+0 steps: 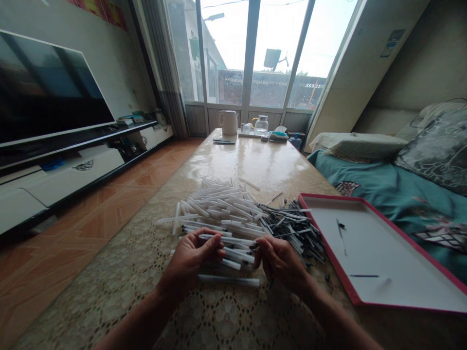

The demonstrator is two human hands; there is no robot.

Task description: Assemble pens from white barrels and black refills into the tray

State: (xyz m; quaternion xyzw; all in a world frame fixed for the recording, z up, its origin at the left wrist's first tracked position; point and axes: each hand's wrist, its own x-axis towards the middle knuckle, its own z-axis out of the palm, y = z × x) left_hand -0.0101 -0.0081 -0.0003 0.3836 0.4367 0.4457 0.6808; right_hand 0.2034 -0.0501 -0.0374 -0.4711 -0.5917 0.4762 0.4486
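Nearest the viewer, just on the near side of the grip, a loose pale tube [229, 281] lies crosswise on a patterned tabletop [124, 287]. Just beyond it, a person's two bare hands meet over a slim, translucent pen barrel [235, 240]. The left hand [191, 250] pinches its left end between thumb and fingers; the right hand [280, 257] has thumb and fingertips gathered around a small dark piece [253, 246] at its right end. Whether that piece is already fixed to the barrel cannot be told. The barrel's long axis runs left to right, bridging the hands, its dark end by the right fingertips. Below the grip lie several similar dark-ended tubes [237, 255], partly hidden by the hands. Beyond the grip spreads a heap of pale tubes [219, 204]; beyond and to its right, nearer the right hand, is a pile of thin dark rods [297, 228]. Farther right sits a shallow pink-edged tray [383, 243]. At the table's far end stand a pitcher [229, 122] and a glass teapot [261, 125], before tall windows [275, 29].
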